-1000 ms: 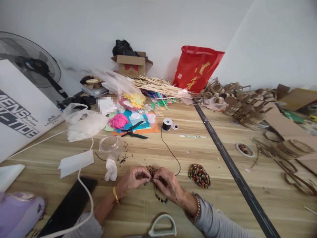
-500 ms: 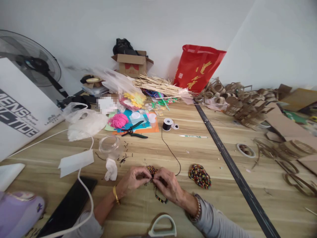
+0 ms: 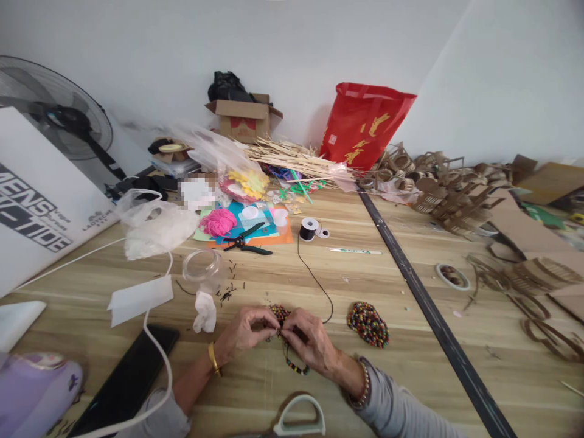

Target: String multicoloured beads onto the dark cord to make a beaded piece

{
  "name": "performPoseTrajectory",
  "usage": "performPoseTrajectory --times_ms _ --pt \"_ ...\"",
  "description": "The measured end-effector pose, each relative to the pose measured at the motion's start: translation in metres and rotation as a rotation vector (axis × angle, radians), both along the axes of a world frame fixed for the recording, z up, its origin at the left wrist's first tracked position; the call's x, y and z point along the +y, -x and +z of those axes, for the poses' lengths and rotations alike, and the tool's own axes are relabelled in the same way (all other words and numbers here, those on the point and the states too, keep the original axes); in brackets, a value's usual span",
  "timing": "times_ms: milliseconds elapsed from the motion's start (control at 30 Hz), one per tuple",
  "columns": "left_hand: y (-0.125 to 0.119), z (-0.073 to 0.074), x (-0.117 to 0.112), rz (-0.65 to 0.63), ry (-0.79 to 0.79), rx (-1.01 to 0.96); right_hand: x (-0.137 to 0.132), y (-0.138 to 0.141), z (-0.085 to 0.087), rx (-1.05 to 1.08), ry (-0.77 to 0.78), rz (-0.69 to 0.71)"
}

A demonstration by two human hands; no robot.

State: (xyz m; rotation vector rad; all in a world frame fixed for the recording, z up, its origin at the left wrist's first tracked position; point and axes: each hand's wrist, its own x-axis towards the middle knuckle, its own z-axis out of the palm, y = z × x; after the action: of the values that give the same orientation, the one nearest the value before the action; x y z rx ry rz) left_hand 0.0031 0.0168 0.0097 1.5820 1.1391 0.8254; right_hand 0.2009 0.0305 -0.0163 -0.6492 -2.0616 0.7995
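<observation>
My left hand (image 3: 250, 328) and my right hand (image 3: 311, 342) meet fingertip to fingertip, both pinched on a dark cord whose exact crossing is hidden by the fingers. Below my right hand hangs a loop of that cord with small coloured beads (image 3: 296, 367) on it. Just behind the fingertips lies a heap of multicoloured beads (image 3: 279, 312), partly covered by my hands. A black cord (image 3: 314, 278) runs from the spool (image 3: 309, 229) down to behind my right hand. To the right rests a coil of strung coloured beads (image 3: 367, 325).
Green-handled pliers (image 3: 249, 246) lie beside pink yarn (image 3: 219, 222). A clear round container (image 3: 201, 266), crumpled tissue (image 3: 205, 312) and black cord scraps are at left. A white cable (image 3: 159, 353) crosses near my left forearm. A pale handle (image 3: 301, 413) stands at the front edge.
</observation>
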Motion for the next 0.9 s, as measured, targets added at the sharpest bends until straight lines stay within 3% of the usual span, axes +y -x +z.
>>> performPoseTrajectory --times_ms 267,900 --pt "-0.0028 0.0089 -0.0008 0.011 0.003 0.000 0.0002 0.0009 0.0008 0.002 -0.011 0.005" --pt "-0.0019 0.0038 -0.0012 0.024 -0.006 -0.018 0.0005 -0.0001 -0.0035 -0.008 0.003 -0.008"
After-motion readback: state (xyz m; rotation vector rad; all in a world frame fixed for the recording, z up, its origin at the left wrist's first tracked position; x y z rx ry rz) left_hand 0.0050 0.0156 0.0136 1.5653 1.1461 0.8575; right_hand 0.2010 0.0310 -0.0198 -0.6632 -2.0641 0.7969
